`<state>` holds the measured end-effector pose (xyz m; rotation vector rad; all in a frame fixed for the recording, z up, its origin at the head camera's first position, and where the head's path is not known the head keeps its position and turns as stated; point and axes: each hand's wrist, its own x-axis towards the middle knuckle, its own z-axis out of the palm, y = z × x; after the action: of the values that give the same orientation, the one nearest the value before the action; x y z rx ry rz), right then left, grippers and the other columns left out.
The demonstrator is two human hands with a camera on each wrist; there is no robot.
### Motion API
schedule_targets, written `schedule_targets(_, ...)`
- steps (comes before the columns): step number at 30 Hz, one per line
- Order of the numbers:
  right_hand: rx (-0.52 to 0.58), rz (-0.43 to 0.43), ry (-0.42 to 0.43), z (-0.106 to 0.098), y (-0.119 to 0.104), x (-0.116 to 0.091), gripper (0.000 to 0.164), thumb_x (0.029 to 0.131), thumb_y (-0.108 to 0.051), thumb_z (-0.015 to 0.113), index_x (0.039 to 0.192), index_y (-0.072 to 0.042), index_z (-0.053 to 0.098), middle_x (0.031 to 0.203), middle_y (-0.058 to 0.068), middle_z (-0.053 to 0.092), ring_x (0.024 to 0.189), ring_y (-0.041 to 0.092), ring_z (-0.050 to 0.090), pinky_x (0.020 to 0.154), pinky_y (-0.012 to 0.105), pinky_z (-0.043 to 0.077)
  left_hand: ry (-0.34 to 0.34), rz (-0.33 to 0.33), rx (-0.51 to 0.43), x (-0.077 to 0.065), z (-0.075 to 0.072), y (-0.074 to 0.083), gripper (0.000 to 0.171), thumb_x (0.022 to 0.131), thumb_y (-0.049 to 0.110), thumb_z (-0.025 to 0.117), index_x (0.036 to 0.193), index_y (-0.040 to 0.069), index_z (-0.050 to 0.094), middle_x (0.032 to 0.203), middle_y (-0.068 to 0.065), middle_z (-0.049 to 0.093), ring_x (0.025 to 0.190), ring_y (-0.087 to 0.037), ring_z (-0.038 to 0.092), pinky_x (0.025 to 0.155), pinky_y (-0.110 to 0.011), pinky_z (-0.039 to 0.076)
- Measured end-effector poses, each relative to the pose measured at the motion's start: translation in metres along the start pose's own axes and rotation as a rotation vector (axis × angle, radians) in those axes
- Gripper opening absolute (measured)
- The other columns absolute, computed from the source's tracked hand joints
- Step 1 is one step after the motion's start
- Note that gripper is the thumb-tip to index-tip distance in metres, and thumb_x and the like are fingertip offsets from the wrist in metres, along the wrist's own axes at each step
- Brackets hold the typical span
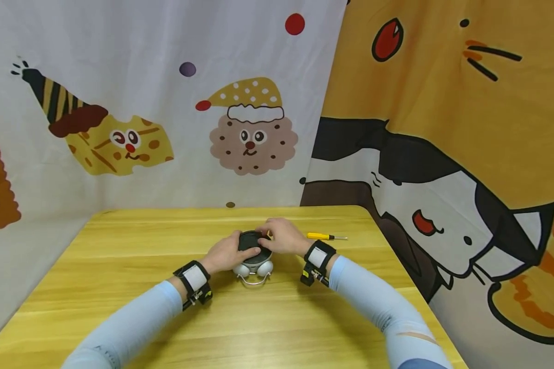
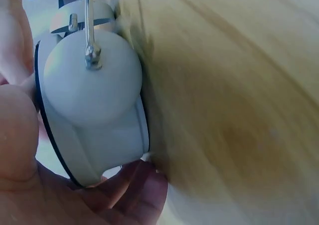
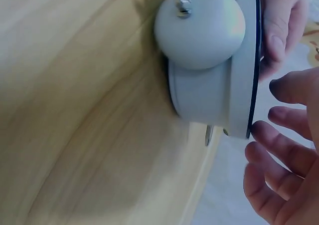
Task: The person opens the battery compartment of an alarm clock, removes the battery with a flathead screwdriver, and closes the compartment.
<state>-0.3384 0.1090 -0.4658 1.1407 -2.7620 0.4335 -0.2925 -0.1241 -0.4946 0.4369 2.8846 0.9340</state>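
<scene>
A white twin-bell alarm clock (image 1: 254, 241) lies face down on the table, its black back up and its bells and wire handle toward me. My left hand (image 1: 223, 254) grips the clock's left side; in the left wrist view the fingers (image 2: 149, 190) reach round its white casing (image 2: 107, 142), and in the head view the thumb lies over the back. On the other side, my right hand (image 1: 283, 237) has loosely bent fingers at the back's right edge. In the right wrist view one fingertip (image 3: 259, 130) meets the dark rim, with thumb and index apart.
A yellow-handled screwdriver (image 1: 320, 236) lies on the wooden table (image 1: 268, 328), to the right beyond my right wrist. A printed curtain (image 1: 157, 61) hangs behind the table's far edge and along its right side.
</scene>
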Motion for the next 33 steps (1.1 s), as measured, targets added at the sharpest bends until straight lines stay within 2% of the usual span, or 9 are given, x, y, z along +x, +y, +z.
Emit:
schedule_targets(3, -0.003, -0.039, -0.001, -0.004, 0.003, -0.012, 0.036, 0.106, -0.028, 0.077, 0.139, -0.014, 0.08, 0.119, 0.006, 0.081, 0.092, 0.02, 0.074, 0.076, 0.031, 0.057, -0.009, 0.015, -0.006, -0.003, -0.002, -0.001, 0.093, 0.106, 0.063, 0.069, 0.161, -0.008, 0.047, 0.148, -0.03, 0.068, 0.125, -0.039, 0.074, 0.104, -0.056, 0.061)
schedule_targets(5, -0.026, -0.062, -0.006, -0.005, 0.003, -0.019, 0.038, 0.106, -0.03, 0.078, 0.14, -0.014, 0.079, 0.126, 0.007, 0.081, 0.104, 0.023, 0.077, 0.085, 0.035, 0.062, -0.001, 0.034, 0.015, -0.005, -0.005, -0.002, 0.095, 0.106, 0.063, 0.07, 0.165, -0.008, 0.043, 0.155, -0.032, 0.064, 0.132, -0.042, 0.072, 0.108, -0.058, 0.06)
schedule_targets(9, -0.065, -0.093, -0.017, -0.007, 0.003, -0.033, 0.045, 0.104, -0.034, 0.079, 0.143, -0.013, 0.077, 0.14, 0.011, 0.078, 0.127, 0.028, 0.076, 0.107, 0.045, 0.063, 0.038, 0.094, 0.083, -0.01, -0.007, -0.007, 0.098, 0.105, 0.062, 0.073, 0.167, -0.007, 0.042, 0.16, -0.034, 0.059, 0.138, -0.046, 0.068, 0.111, -0.061, 0.059)
schedule_targets(11, -0.08, -0.111, -0.017, -0.007, 0.004, -0.038, 0.049, 0.102, -0.037, 0.08, 0.144, -0.012, 0.076, 0.145, 0.012, 0.076, 0.133, 0.03, 0.074, 0.113, 0.047, 0.062, 0.063, 0.133, 0.118, -0.012, -0.007, -0.009, 0.099, 0.103, 0.064, 0.074, 0.166, -0.006, 0.044, 0.159, -0.033, 0.06, 0.139, -0.047, 0.068, 0.111, -0.062, 0.059)
schedule_targets(15, -0.079, -0.135, -0.019, -0.006, 0.007, -0.048, 0.058, 0.099, -0.043, 0.081, 0.148, -0.012, 0.073, 0.153, 0.013, 0.071, 0.139, 0.032, 0.071, 0.116, 0.047, 0.06, 0.099, 0.26, 0.22, -0.016, -0.008, -0.014, 0.098, 0.1, 0.068, 0.077, 0.167, 0.002, 0.048, 0.161, -0.025, 0.061, 0.144, -0.045, 0.064, 0.111, -0.061, 0.059)
schedule_targets(19, -0.081, -0.162, -0.025, -0.006, 0.006, -0.053, 0.066, 0.098, -0.048, 0.083, 0.151, -0.012, 0.069, 0.158, 0.014, 0.067, 0.142, 0.03, 0.069, 0.118, 0.046, 0.059, 0.116, 0.447, 0.348, -0.02, -0.011, -0.018, 0.096, 0.095, 0.07, 0.081, 0.164, 0.009, 0.054, 0.162, -0.016, 0.061, 0.149, -0.038, 0.059, 0.116, -0.056, 0.059)
schedule_targets(23, -0.103, -0.201, -0.027, -0.006, 0.004, -0.055, 0.072, 0.095, -0.051, 0.085, 0.153, -0.012, 0.067, 0.16, 0.012, 0.065, 0.144, 0.028, 0.068, 0.119, 0.043, 0.058, 0.121, 0.601, 0.434, -0.022, -0.013, -0.02, 0.096, 0.09, 0.071, 0.085, 0.16, 0.011, 0.059, 0.162, -0.013, 0.061, 0.151, -0.035, 0.057, 0.12, -0.053, 0.057)
schedule_targets(28, -0.151, -0.255, -0.017, -0.003, 0.004, -0.057, 0.079, 0.091, -0.053, 0.09, 0.154, -0.012, 0.066, 0.162, 0.015, 0.063, 0.147, 0.03, 0.066, 0.121, 0.044, 0.057, 0.109, 0.702, 0.518, -0.023, -0.015, -0.025, 0.1, 0.083, 0.071, 0.09, 0.158, 0.012, 0.061, 0.162, -0.013, 0.062, 0.152, -0.037, 0.056, 0.121, -0.053, 0.056)
schedule_targets(33, -0.178, -0.278, -0.015, 0.0, 0.005, -0.059, 0.082, 0.09, -0.054, 0.092, 0.155, -0.011, 0.064, 0.165, 0.017, 0.059, 0.15, 0.032, 0.064, 0.122, 0.044, 0.056, 0.085, 0.742, 0.568, -0.024, -0.018, -0.031, 0.098, 0.081, 0.063, 0.094, 0.157, 0.012, 0.062, 0.162, -0.013, 0.061, 0.153, -0.037, 0.056, 0.119, -0.052, 0.057)
